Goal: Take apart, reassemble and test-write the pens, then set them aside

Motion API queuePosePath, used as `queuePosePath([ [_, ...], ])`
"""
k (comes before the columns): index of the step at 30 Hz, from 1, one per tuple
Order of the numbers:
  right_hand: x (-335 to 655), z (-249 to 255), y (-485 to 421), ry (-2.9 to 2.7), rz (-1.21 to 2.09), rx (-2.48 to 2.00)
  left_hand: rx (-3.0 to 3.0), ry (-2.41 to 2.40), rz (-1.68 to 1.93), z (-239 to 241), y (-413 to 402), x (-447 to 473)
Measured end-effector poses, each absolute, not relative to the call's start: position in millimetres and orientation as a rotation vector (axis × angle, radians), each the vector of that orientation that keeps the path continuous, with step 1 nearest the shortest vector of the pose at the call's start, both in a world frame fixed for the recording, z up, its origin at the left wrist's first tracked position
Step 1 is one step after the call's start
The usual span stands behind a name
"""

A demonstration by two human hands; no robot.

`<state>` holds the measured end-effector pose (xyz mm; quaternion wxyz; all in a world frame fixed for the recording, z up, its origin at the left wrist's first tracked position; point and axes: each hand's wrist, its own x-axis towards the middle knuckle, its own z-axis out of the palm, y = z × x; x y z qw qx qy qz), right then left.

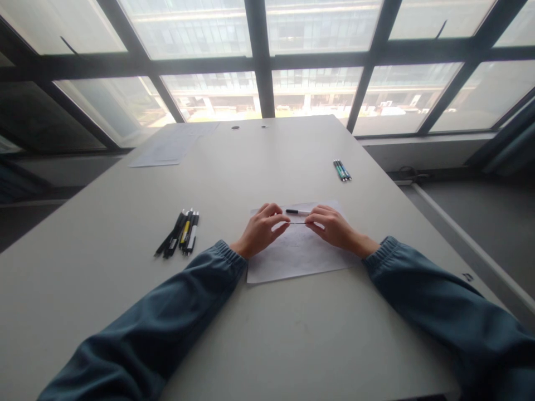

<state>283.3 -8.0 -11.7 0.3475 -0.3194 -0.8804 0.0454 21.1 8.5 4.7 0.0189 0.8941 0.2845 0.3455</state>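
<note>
Over a white paper sheet (pixel 284 267), my left hand (pixel 262 227) and my right hand (pixel 332 227) face each other. Their thumbs and fingers pinch the two ends of a thin dark stick (pixel 297 223), which looks like a pen refill and lies level between them. Just beyond it, a black-and-white pen (pixel 296 211) rests on the paper, its right end partly hidden by my right hand. Faint marks show on the sheet under the hands.
Left of the paper lies a group of black, yellow and white pens (pixel 179 234). Several teal and blue pens (pixel 342 170) sit together at the back right. More paper sheets (pixel 167 146) lie at the far left of the white table (pixel 267 172), near the windows.
</note>
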Motion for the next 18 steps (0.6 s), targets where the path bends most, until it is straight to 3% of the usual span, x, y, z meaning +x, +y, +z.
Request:
queuePosePath([
  [8, 283.3, -12.3, -8.5, -2.172, 0.186, -0.887, 2.478, 1.129, 1.336, 7.1, 7.2, 19.8],
  [18, 283.7, -13.8, -6.3, -2.080, 0.165, -1.009, 2.610, 1.387, 0.903, -2.3, 16.4, 13.6],
])
